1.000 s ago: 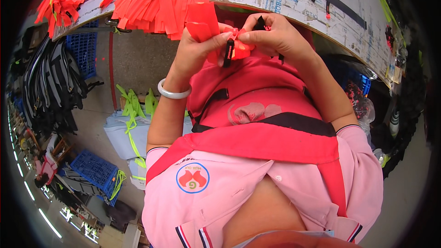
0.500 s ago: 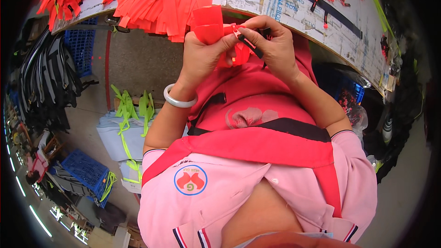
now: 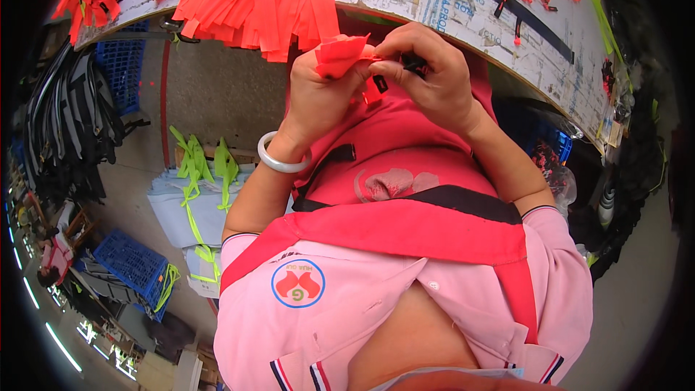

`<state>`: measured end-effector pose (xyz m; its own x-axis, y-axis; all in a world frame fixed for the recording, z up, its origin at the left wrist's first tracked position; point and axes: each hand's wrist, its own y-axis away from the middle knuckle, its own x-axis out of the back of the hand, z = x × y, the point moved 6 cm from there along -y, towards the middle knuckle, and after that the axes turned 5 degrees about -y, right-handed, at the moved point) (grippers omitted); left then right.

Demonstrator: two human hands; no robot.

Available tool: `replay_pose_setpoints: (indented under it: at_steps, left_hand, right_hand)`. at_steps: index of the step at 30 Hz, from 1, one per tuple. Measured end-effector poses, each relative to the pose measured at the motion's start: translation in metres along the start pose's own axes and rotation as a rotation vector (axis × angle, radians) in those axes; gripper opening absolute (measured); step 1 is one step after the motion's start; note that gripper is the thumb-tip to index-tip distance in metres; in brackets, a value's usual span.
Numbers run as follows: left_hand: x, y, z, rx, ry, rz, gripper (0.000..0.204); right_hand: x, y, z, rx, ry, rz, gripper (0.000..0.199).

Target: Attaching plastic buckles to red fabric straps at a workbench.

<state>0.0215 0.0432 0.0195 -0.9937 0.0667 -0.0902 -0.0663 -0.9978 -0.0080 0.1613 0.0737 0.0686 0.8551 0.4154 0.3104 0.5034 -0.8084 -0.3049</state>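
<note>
Just below the table (image 3: 463,22) edge, left hand (image 3: 322,98) grasps an orange strap (image 3: 340,54); right hand (image 3: 431,76) pinches a black buckle (image 3: 414,64).

Grey concrete floor (image 3: 217,101); blue crates (image 3: 130,264); worn white workbench (image 3: 507,36).

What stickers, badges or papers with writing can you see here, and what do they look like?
Round badge: on the chest of the pink shirt, on the person's left; white disc, blue ring, red shape inside.
Printed sheets: covering the table edge above the hands; worn white paper, blue lettering.
Small tags: hanging at the table's right end; pale, too small to tell more.
</note>
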Motion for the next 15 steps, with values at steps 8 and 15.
replay_pose_setpoints:
  at_steps: [8,15]
  left_hand:
    - [-0.0013,-0.0013,-0.0022,0.061,0.023,-0.008,0.011]
    - [-0.0042,-0.0013,-0.0100,0.072,0.108,-0.100,0.012]
  right_hand:
    - [0.0007,-0.0002,0.0017,0.049,0.021,0.033,0.016]
    - [-0.0011,0.0027,0.0020,0.013,0.004,0.031,0.014]
